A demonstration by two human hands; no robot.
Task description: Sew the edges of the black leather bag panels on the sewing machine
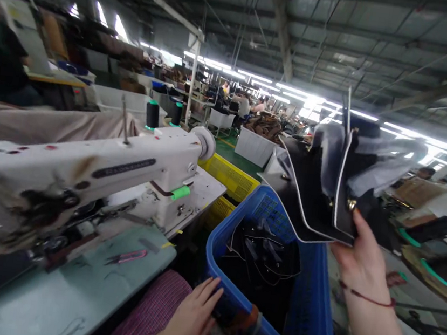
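My right hand (364, 261) is closed on a bunch of black leather-like panels (313, 200), raised above the far right side of a blue plastic basket (313, 320). The panels have pale cut edges, small metal fittings and clear plastic film (327, 153) on them. More black pieces (266, 251) with similar pale edges and fittings lie inside the basket. At the basket's near left corner, my left hand (198, 308) has its fingers stretched out, with the fingertips by the rim and nothing held. Whether they press on the rim is hard to tell.
To the left stands a white sewing machine (126, 161) on a pale green table (70, 284), where pink-handled thread snips (126, 257) lie. A yellow crate (234, 177) is behind the blue basket. Thread cones (152, 114) stand behind the machine. Other workstations and people fill the background.
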